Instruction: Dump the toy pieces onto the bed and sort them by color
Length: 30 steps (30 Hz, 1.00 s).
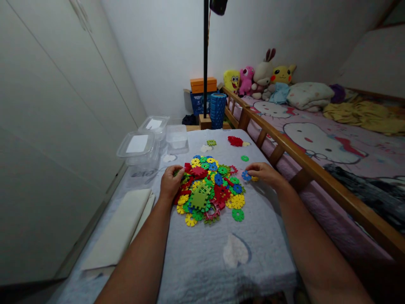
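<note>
A heap of flat plastic snowflake-shaped pieces (210, 188) in red, yellow, green and blue lies on a grey quilted cloth (218, 253). My left hand (171, 182) rests at the heap's left edge, fingers curled around pieces there. My right hand (262, 172) sits at the heap's right edge, pinching a blue piece (246, 175) with a yellow one beside it. A few loose pieces lie farther off: a red cluster (235, 141), a green-yellow one (211, 143) and a single green disc (244, 158).
Clear plastic tubs with lids (141, 147) stand at the back left, with one open tub (177, 138). A folded white sheet (122, 230) lies left. A black pole (206, 59) rises behind. A wooden bed rail (316, 173) runs along the right, with plush toys (262, 78) on the bed.
</note>
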{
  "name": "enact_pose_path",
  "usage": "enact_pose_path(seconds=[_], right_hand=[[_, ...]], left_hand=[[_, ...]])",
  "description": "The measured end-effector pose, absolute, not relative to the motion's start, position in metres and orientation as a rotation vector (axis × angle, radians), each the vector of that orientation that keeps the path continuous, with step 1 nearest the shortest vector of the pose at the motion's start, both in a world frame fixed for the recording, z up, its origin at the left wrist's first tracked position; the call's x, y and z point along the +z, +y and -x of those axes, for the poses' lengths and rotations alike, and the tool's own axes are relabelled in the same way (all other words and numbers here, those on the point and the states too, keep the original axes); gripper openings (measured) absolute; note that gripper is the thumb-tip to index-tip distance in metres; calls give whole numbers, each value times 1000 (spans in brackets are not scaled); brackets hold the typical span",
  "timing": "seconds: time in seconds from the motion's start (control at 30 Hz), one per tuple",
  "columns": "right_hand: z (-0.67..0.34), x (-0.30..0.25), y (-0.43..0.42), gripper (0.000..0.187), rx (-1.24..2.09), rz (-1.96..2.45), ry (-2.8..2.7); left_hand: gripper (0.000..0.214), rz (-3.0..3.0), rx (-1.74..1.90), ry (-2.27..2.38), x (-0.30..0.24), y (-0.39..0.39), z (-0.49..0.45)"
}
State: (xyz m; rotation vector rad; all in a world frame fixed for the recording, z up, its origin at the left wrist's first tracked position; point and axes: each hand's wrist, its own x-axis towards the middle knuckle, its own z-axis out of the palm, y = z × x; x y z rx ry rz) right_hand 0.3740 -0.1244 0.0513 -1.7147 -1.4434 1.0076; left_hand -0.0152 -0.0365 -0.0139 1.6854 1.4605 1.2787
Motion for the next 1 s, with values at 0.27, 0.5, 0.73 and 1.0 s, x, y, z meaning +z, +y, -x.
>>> enact_pose_path(seconds=[0.27,0.5,0.73,1.0], right_hand=[[-392,67,-177,22,1233,1791,-1605],[-406,50,-198,9,1137,1954,-1651],[-400,57,-189,16,586,2175,-1790],[-332,66,-112,16,454,2031,-1856]], left_hand=[[27,-1716,1301,1515,-4,-42,15],[25,-1790,1287,1550,-4,-43,15],[27,-1775,1274,1569,-5,-42,14],[31,-1709,1305,1570,-10,-41,17]])
